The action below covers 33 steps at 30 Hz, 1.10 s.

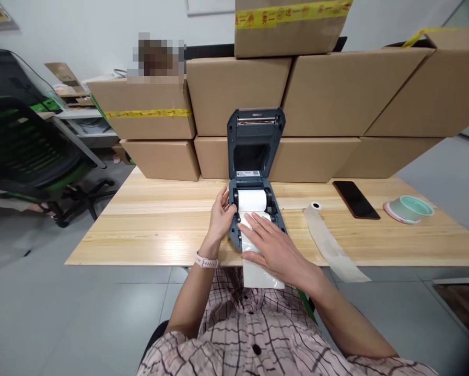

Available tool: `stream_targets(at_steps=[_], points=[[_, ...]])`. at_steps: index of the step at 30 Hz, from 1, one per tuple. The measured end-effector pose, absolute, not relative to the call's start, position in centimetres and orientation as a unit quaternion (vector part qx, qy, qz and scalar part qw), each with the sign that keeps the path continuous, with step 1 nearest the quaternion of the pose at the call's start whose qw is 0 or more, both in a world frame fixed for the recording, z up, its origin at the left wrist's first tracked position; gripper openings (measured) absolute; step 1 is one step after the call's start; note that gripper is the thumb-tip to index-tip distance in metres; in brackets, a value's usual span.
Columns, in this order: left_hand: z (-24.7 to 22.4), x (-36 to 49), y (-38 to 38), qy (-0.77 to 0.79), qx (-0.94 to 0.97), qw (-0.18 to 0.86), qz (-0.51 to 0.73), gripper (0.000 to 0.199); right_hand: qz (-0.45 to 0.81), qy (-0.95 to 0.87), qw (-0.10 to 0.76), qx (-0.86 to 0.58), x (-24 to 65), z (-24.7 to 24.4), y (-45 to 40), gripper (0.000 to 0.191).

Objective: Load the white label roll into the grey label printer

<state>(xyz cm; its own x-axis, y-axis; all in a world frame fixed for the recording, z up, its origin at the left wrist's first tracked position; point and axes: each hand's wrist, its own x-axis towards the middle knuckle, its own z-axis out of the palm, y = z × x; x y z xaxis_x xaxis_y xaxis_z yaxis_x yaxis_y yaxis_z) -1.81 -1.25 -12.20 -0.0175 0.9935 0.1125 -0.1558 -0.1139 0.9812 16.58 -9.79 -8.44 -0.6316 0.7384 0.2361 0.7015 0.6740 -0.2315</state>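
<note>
A dark grey label printer (234,230) stands on the wooden table with its lid (254,140) raised. Inside it sits a white label roll (252,200), and its strip (260,277) runs forward over the table's front edge. My left hand (221,213) touches the printer's left side, thumb on the rim, fingers apart. My right hand (271,245) lies flat on the label strip, palm down, fingers stretched out.
Stacked cardboard boxes (238,86) line the back of the wooden table (160,219). To the right are a small roll with a loose strip (328,245), a black phone (355,199) and a green bowl (410,208). An office chair (31,151) stands left; a person's head is blurred behind the boxes.
</note>
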Motion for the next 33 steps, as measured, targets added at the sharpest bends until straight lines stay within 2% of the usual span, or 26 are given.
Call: stream_targets(at_steps=[8, 22, 26, 29, 30, 31, 33], points=[[-11.7, -1.6, -1.8, 0.441, 0.502, 0.483, 0.567, 0.063, 0.043, -0.907, 0.126, -0.401, 16.4, -8.0, -10.1, 0.071], [-10.1, -0.6, -6.5, 0.509, 0.513, 0.456, 0.519, 0.055, 0.031, -0.903, 0.163, -0.397, 15.7, -9.7, -10.5, 0.079], [-9.9, -0.3, -8.1, 0.51, 0.51, 0.469, 0.51, 0.057, 0.1, -0.909, 0.146, -0.378, 17.6, -7.8, -10.4, 0.076], [-10.2, -0.5, -9.3, 0.509, 0.533, 0.471, 0.484, 0.062, 0.215, -0.914, 0.115, -0.324, 21.3, -3.7, -8.8, 0.064], [-10.4, -0.5, -9.7, 0.511, 0.539, 0.472, 0.475, 0.064, 0.245, -0.906, 0.128, -0.321, 22.6, -2.1, -7.7, 0.056], [-10.5, -0.6, -10.1, 0.513, 0.541, 0.474, 0.468, 0.067, 0.248, -0.883, 0.182, -0.356, 23.7, -0.6, -6.3, 0.049], [-10.8, -0.6, -10.9, 0.514, 0.524, 0.49, 0.47, 0.074, 0.186, -0.811, 0.343, -0.436, 25.2, 1.8, -2.5, 0.047]])
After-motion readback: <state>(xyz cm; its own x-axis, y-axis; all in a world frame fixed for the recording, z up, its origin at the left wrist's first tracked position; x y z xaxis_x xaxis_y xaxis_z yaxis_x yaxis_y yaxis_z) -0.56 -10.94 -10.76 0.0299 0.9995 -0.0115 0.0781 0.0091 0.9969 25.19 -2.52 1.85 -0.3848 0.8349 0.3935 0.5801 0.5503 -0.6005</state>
